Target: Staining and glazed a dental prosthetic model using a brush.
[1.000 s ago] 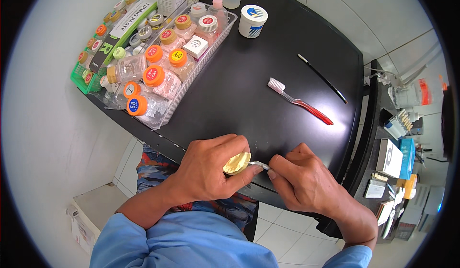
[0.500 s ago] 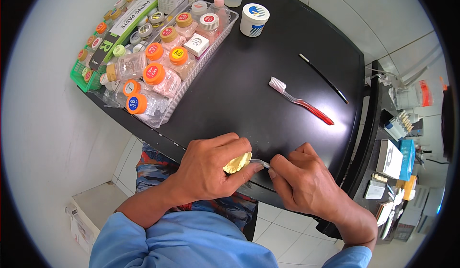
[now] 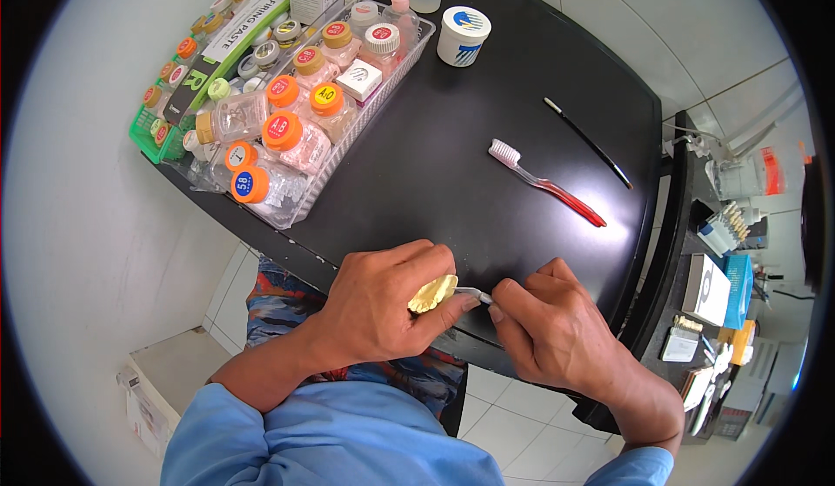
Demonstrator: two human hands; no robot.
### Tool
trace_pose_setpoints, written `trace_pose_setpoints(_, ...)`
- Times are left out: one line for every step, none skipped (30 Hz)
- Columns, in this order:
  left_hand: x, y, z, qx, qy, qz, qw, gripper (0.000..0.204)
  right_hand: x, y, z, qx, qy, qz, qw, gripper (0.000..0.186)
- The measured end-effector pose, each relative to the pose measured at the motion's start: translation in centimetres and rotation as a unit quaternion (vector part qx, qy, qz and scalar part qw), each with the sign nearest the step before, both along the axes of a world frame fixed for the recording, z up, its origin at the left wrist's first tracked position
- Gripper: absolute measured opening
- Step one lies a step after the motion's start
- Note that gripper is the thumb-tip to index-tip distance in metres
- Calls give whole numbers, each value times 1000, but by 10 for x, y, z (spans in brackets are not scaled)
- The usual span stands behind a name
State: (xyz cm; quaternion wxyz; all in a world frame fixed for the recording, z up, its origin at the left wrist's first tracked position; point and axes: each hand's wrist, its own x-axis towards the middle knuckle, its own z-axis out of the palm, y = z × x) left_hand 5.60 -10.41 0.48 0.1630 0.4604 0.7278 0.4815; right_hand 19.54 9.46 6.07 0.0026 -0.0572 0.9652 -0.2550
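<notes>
A pale yellow dental cast (image 3: 431, 295) with a row of tooth shapes along its lower edge is gripped in my left hand (image 3: 387, 299), near the table's front edge. The fingers curl over its far side, and the thumb stretches right, close against the metal tip of a slim dental hand tool (image 3: 474, 294). My right hand (image 3: 557, 316) is closed on that tool, hiding most of its handle. The tip reaches left to the right side of the cast. Whether it presses into the plaster cannot be seen.
On the black table (image 3: 409, 173) lie a red toothbrush (image 3: 557, 192) and a thin black brush (image 3: 591, 145). A white lidded tub (image 3: 464, 37) stands farther back. To the left, a clear basket (image 3: 348, 156) holds several powder jars. A side counter (image 3: 665, 312) carries dental supplies.
The cast is tilted slightly, with its tooth edge showing more clearly. The tool tip stays at its right side, and both hands have barely moved.
</notes>
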Motion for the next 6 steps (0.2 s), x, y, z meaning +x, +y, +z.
trace_pose_setpoints(0, 0, 0, -2, 5, -2, 1000, 26, 0, 0, 1, -1, -10, -1, 1000, 12)
trace_pose_setpoints(0, 0, 1, -3, 9, -3, 1000, 26, 0, 0, 1, -2, -20, -1, 1000, 12)
trace_pose_setpoints(0, 0, 0, -3, 9, -3, 1000, 26, 0, 0, 1, -2, -20, -1, 1000, 12)
trace_pose_setpoints(0, -1, -1, -5, 15, -7, 1000, 27, 0, -1, 1, -1, -19, -1, 1000, 12)
trace_pose_setpoints(0, -1, -1, -6, 20, -11, 1000, 28, 0, -1, 1, -1, -18, -2, 1000, 12)
trace_pose_setpoints(-1, -2, -2, -9, 21, -13, 1000, 29, 0, -1, 1, -1, -18, -2, 1000, 12)
